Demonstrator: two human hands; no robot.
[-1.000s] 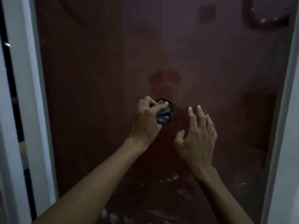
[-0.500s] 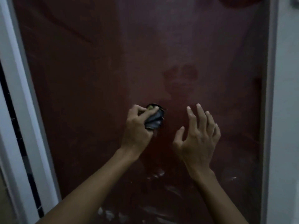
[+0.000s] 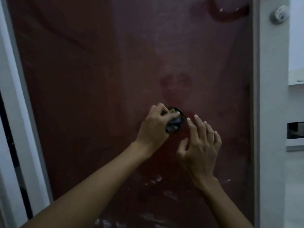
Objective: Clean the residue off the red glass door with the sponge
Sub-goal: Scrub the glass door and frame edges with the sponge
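The left hand (image 3: 153, 127) keeps its grip on the dark sponge (image 3: 175, 121), pressed mid-way up the red glass door (image 3: 98, 96), barely shifted since a moment ago; right hand (image 3: 199, 148) spread beside it; white smears (image 3: 156, 178) below remain

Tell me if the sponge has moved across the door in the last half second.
Yes. The sponge has slid right: it was down-left of the dark smudge, now directly below it.

One red glass door (image 3: 98, 96); one sponge (image 3: 175, 123); two hands; perhaps one knob (image 3: 279, 14).
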